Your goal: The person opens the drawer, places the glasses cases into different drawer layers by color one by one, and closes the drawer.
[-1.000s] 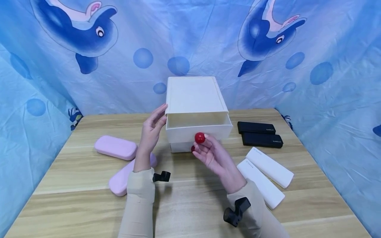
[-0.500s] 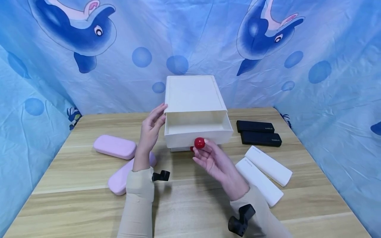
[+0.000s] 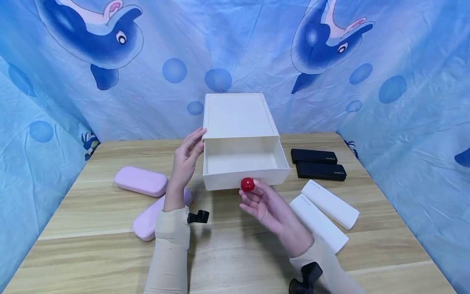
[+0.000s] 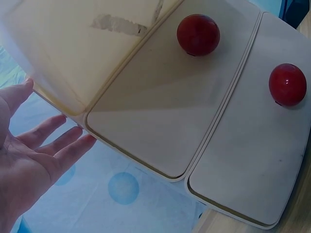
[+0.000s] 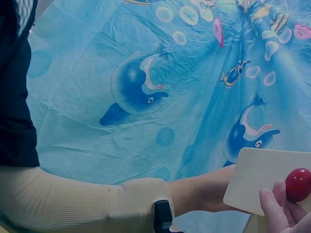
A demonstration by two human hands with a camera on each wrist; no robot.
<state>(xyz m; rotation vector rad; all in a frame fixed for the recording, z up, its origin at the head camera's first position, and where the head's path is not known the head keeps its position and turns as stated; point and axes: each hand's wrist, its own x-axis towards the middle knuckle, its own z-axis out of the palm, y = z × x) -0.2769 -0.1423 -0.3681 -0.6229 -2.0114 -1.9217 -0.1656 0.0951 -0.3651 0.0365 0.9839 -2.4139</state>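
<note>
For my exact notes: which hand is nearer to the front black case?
The right hand. It is at the upper red knob, left of the front black case; the left hand is farther, at the left side of the white box.

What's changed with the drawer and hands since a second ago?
The drawer has slid farther out of the box, toward the viewer. The right hand moved back with it, holding the red knob. Nothing was newly grasped or let go. The left hand stays at the box's left; pink cases, black cases and white cases haven't moved.
</note>
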